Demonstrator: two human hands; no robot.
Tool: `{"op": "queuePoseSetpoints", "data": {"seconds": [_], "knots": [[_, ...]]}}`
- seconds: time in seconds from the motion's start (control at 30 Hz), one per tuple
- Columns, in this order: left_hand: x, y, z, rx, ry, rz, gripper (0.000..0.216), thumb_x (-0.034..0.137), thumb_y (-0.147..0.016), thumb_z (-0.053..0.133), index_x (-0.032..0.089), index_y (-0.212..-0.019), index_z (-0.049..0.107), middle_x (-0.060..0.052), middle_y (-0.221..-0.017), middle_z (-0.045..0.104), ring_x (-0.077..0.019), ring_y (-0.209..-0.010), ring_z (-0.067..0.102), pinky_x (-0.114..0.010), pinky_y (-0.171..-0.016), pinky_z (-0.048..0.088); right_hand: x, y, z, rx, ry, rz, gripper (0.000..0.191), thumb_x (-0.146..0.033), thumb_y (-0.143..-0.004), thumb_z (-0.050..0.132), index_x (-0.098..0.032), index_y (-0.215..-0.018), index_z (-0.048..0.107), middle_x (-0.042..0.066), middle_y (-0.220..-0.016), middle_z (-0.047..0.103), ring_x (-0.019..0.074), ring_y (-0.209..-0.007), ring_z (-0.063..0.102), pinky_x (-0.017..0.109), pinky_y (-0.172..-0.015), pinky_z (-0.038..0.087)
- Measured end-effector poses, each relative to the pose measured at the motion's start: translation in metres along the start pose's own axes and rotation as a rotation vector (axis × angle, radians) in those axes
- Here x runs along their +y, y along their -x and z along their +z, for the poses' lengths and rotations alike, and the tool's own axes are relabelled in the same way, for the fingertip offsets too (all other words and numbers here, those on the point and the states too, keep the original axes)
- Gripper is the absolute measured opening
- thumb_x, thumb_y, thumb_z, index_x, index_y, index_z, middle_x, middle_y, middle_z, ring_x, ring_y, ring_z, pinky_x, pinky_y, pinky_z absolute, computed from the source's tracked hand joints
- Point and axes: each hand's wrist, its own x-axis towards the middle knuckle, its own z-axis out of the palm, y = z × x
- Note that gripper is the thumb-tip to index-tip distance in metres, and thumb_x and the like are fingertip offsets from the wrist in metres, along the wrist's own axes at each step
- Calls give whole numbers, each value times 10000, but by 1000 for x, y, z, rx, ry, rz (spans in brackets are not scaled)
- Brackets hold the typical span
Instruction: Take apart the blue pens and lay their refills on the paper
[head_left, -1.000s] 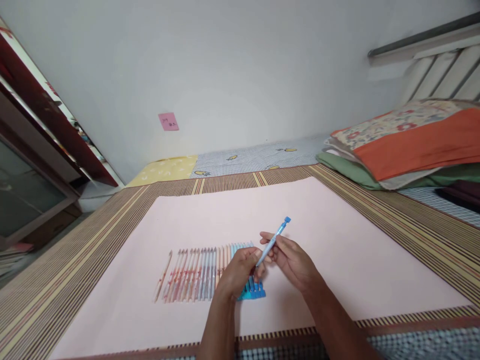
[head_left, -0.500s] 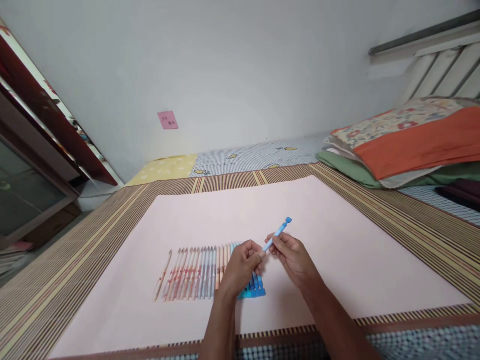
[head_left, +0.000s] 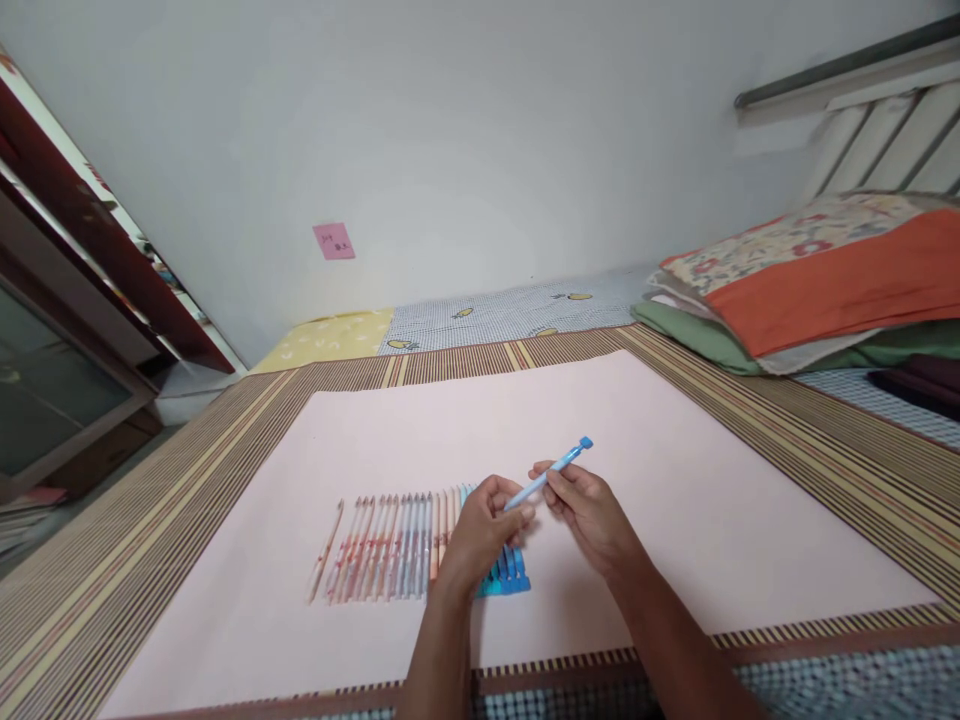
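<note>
Partly hiding pen row [head_left: 406,548]: left hand [head_left: 477,530] | grip: left, right hand [head_left: 590,512] pinching blue pen [head_left: 535,486]

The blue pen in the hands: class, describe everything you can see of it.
The blue pen is slim and straight, with a pale blue barrel that looks like plastic and a deeper blue, blocky end piece. It slants above the pale pink sheet, block end up and to the right. The right hand grips it around the middle; the fingers of the left hand touch its lower end, partly hiding it. Any markings are too small to read.
</note>
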Motion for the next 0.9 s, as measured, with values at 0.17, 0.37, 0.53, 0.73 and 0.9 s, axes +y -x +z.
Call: {"op": "queuePoseSetpoints", "data": {"seconds": [0.17, 0.37, 0.53, 0.73, 0.9], "knots": [[-5, -2, 0, 108, -72, 19, 481, 639, -807, 640, 161, -768, 613, 35, -471, 546, -79, -372, 401, -224, -423, 280, 2, 1, 3, 15, -2, 10, 419, -528, -685, 840, -164, -879, 765, -5, -614, 557, 118, -576, 426, 292, -566, 316], [-3, -2, 0, 154, 65, -64, 632, 751, -785, 573, 124, -797, 657, -6, -508, 594, -95, -388, 467, -235, -435, 326, 9, -1, 4, 7, -32, 18, 449, -532, -665, 854, -162, -905, 767, 13, -657, 602, 128, -608, 465, 293, -589, 358], [-1, -4, 0, 171, 133, 23, 514, 454, -598, 879, 154, -928, 625, 30, -619, 646, -80, -451, 522, -211, -483, 395, 16, -4, 0, 36, -30, 10, 424, -522, -699, 836, -167, -918, 759, -5, -615, 570, 120, -590, 456, 284, -574, 341], [-7, -6, 0, 222, 140, -107, 652, 769, -740, 608, 117, -725, 637, 11, -430, 538, -79, -321, 416, -220, -373, 263, 12, -2, 3, 11, -7, 0, 423, -509, -702, 836, -165, -937, 760, 0, -627, 574, 119, -599, 464, 280, -574, 350], [-2, -5, 1, 202, 258, -39, 624, 569, -635, 841, 118, -1024, 654, -29, -691, 710, -99, -475, 590, -204, -475, 411, 14, -3, 1, 73, -14, 8, 446, -530, -685, 840, -159, -920, 763, -7, -600, 550, 117, -586, 451, 273, -559, 346]]}}
